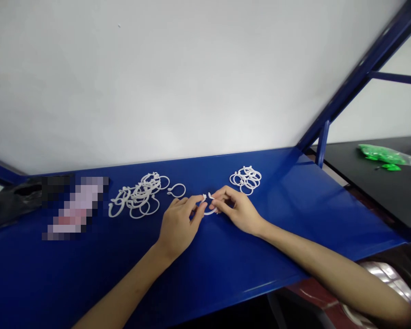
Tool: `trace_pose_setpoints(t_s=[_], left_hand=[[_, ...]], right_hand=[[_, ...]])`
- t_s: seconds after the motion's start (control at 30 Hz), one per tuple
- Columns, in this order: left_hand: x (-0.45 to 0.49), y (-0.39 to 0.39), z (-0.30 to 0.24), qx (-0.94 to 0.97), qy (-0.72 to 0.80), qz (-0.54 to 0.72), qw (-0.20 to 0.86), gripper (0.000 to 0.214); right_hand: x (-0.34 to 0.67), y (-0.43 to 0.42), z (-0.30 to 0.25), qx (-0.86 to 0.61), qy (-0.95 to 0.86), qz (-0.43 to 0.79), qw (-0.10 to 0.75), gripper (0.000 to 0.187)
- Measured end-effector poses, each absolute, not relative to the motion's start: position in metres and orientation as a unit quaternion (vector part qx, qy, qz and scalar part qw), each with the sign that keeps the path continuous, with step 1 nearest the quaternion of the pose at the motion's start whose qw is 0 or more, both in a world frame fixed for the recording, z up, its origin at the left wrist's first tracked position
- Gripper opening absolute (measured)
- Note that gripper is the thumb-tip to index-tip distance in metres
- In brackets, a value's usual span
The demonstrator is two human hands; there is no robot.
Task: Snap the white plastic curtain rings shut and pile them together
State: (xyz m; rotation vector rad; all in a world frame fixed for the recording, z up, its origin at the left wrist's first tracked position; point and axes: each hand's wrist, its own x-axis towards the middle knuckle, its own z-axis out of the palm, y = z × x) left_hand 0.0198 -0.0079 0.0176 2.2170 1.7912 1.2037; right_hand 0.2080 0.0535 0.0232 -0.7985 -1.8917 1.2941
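Between my two hands is a white plastic ring [210,212] with a gap at its top, like a shower curtain ring. My left hand [182,221] pinches its left side between thumb and fingers. On the other side my right hand [239,209] grips the ring near its right end. The two knobbed ends point up and stand apart. A single loose ring [178,184] lies just beyond my left hand. To the left spreads a large heap of similar rings [142,194]. Behind my right hand sits a smaller pile of rings [248,178].
The blue table [212,260] meets a white wall [198,82] at the back. A black plastic bag [13,201] and a blurred-out flat item [77,205] lie at the left. Blue frame bars [349,91] rise on the right, beside a black table [373,192] with a bag of green pieces [385,154].
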Motion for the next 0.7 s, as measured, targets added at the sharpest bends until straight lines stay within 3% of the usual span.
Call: trace_pose_setpoints(t_s=[0.13, 0.23, 0.57, 0.7], left_hand=[[0.023, -0.010, 0.024, 0.693, 0.578, 0.395, 0.171, 0.021], [0.022, -0.010, 0.024, 0.687, 0.574, 0.390, 0.214, 0.022], [0.015, -0.010, 0.019, 0.756, 0.525, 0.360, 0.154, 0.027], [0.006, -0.002, 0.024, 0.774, 0.536, 0.331, 0.061, 0.025]], right_hand=[[0.211, 0.054, 0.025, -0.283, -0.792, 0.405, 0.358, 0.012], [0.214, 0.054, 0.024, -0.251, -0.823, 0.363, 0.357, 0.016], [0.218, 0.050, 0.027, -0.183, -0.883, 0.269, 0.338, 0.017], [0.218, 0.064, 0.030, -0.222, -0.883, 0.204, 0.359, 0.015]])
